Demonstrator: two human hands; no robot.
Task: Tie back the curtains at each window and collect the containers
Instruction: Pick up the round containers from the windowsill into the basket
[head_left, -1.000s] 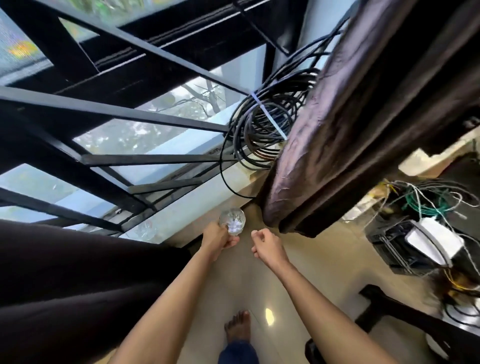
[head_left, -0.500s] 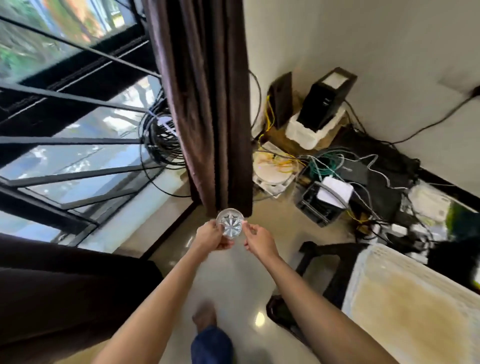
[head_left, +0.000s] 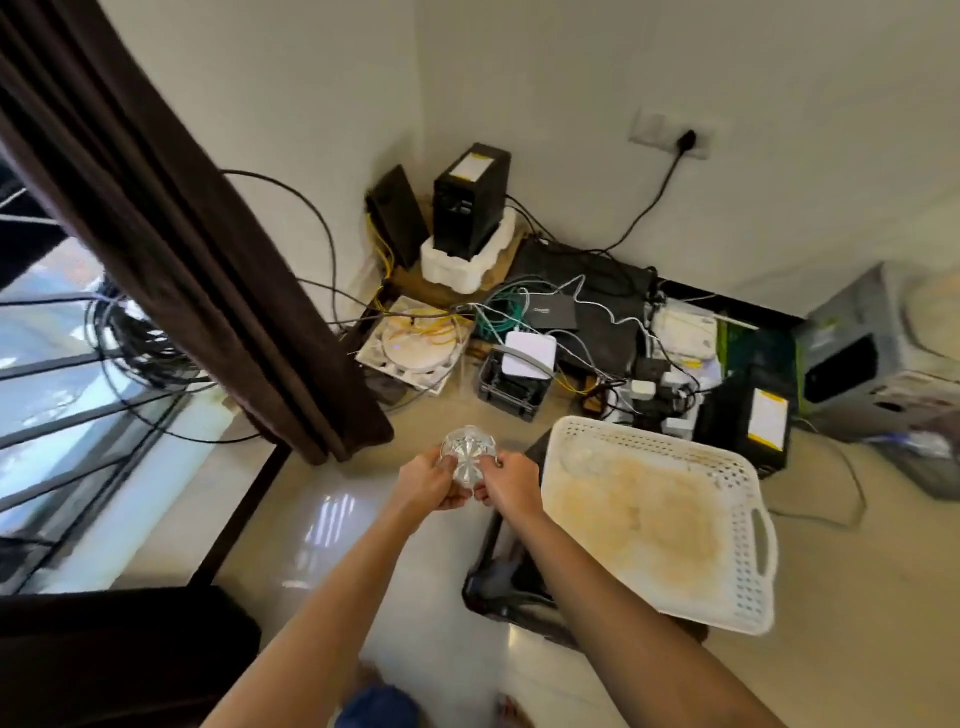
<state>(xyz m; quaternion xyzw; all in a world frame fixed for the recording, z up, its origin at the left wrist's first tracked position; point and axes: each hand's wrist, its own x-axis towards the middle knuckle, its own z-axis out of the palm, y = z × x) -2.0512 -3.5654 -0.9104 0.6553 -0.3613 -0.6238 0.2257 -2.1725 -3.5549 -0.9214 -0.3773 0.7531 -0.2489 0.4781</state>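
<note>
Joining the left hand (head_left: 426, 480) since a second earlier, the right hand (head_left: 511, 483) pinched the one glass container (head_left: 467, 452) with it above the floor (head_left: 332, 519). One white basket (head_left: 743, 597) sat just right of them. Beyond hung one brown curtain (head_left: 208, 260) (cables (head_left: 135, 343) behind it); two black boxes (head_left: 470, 202) stood farther back.

A small clear cut-glass container (head_left: 469, 456), round with a star-like pattern of facets, is held above the floor, pinched between the left hand (head_left: 434, 480) and the right hand (head_left: 506, 480), its patterned end facing the camera. Just behind it, a long dark brown fabric curtain (head_left: 208, 249) hangs loose and untied beside the window (head_left: 62, 374), its hem bunched close to the pale floor (head_left: 332, 519).
</note>
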